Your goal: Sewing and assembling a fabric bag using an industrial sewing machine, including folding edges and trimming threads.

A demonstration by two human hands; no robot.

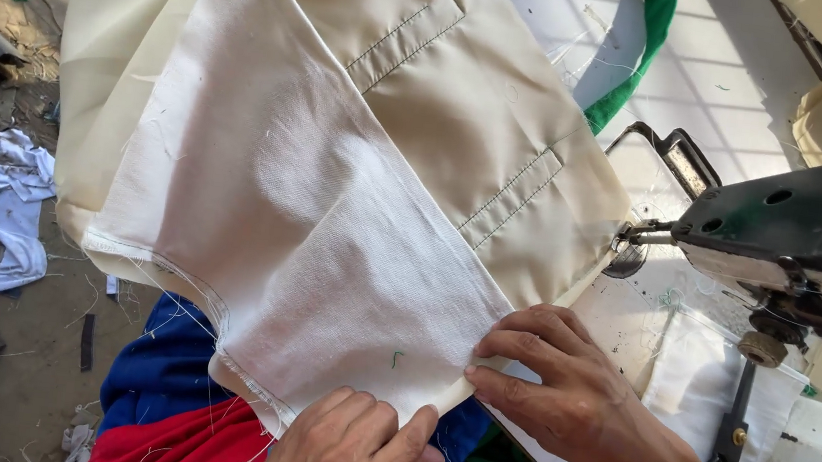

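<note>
Left hand [350,446] down at the bottom edge, fingers curled, thumb pinching the near edge of the white lining panel [301,221]. Right hand [557,386] just to the side of it, fingers flat and spread, pressing down on the panel's lower right corner, not closed around anything. So the white panel runs up and away from both hands, toward the upper left, lying on top of the cream fabric piece [484,97] with its double rows of stitching. Frayed threads all along the panel's lower left edge, plus a tiny green thread scrap close to the left thumb. Under the hands and cloth, blue fabric [162,368] and red fabric [174,444] bunched up together. Off to the right, well clear of the fingers, the sewing machine head [793,228], dark and worn, sitting over the pale table [811,460]. Further out on the left, dusty floor [20,324] with white rags [1,212] and thread bits. Green trim [650,43] peeking out up top.
</note>
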